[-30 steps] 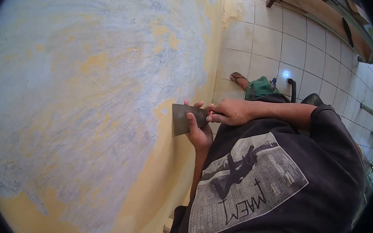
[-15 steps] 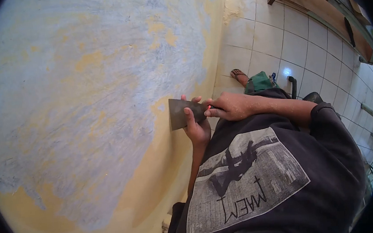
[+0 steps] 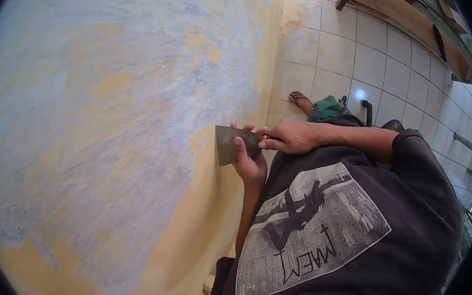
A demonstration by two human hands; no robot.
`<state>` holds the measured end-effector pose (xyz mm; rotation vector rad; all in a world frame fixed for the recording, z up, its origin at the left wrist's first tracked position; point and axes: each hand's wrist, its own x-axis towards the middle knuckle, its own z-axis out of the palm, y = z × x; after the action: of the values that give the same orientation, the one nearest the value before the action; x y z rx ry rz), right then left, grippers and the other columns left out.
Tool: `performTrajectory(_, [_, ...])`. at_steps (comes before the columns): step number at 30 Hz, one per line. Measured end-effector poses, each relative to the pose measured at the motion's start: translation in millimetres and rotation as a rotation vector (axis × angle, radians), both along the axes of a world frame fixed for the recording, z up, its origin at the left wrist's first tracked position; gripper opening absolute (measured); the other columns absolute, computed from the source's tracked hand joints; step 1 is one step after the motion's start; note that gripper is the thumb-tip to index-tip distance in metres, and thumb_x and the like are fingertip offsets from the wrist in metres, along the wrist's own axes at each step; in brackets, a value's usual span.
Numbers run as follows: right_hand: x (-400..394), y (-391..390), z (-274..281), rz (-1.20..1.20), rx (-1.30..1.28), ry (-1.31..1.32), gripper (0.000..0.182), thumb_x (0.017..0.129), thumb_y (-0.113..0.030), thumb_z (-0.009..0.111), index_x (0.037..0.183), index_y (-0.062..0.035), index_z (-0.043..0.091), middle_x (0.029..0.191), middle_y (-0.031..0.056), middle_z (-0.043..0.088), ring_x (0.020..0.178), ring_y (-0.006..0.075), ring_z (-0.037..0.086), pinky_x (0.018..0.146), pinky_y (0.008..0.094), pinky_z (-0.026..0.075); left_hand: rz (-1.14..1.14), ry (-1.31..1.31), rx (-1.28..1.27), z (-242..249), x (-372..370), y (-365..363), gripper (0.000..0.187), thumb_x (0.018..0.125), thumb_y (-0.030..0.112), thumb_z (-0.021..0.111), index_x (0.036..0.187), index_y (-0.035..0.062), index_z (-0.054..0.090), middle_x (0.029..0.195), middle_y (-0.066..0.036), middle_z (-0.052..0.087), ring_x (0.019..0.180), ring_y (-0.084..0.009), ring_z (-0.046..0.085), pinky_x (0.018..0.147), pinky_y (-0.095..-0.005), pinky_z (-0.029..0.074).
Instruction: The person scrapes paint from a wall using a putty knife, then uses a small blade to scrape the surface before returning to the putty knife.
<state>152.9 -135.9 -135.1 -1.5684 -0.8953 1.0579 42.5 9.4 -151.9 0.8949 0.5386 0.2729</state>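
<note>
Both hands were on the scraper (image 3: 230, 143), its flat blade pressed against the wall (image 3: 105, 131) right at the edge where yellow paint met the scraped blue-grey patch. The left hand (image 3: 250, 166) had its fingers curled over the blade from below, and the right hand (image 3: 287, 137) was pinched tight around the handle end just right of the blade. A sandal (image 3: 299, 97) sat on the tiled floor (image 3: 351, 53), up and right of the scraper.
</note>
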Motion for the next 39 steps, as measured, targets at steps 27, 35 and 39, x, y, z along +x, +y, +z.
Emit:
performTrajectory(27, [1.2,10.5,-12.0,0.005,0.085,-0.059,0.041,0.101,-0.039,0.047,0.116,-0.0025,0.058,0.081,0.0277,0.063,0.08,0.047,0.061,0.073,0.0521,0.046,0.053,-0.059,0.016,-5.4,1.0,6.8,0.063,0.1,0.036,0.055,0.148,0.0056,0.028,0.117,-0.017,0.058,0.097,-0.0323,0.067,0.082,-0.0384,0.055])
performTrajectory(35, [4.0,7.7,0.0,0.019,0.044,-0.07,0.04,0.102,-0.038,0.046,0.119,-0.0032,0.057,0.087,0.0273,0.065,0.084,0.0465,0.062,0.076,0.0517,0.047,0.066,-0.083,0.01,-3.6,1.2,4.4,0.062,0.1,0.035,0.055,0.147,0.0038,0.029,0.117,-0.018,0.057,0.097,-0.0303,0.066,0.083,-0.0376,0.055])
performTrajectory(39, [4.9,-0.8,-3.3,0.02,0.031,-0.077,0.042,0.102,-0.039,0.046,0.12,-0.0031,0.057,0.088,0.028,0.065,0.085,0.0465,0.062,0.076,0.0511,0.047,0.052,-0.069,0.028,-6.6,3.9,-6.8,0.063,0.1,0.036,0.055,0.147,0.004,0.029,0.118,-0.018,0.057,0.097,-0.0299,0.065,0.083,-0.0374,0.054])
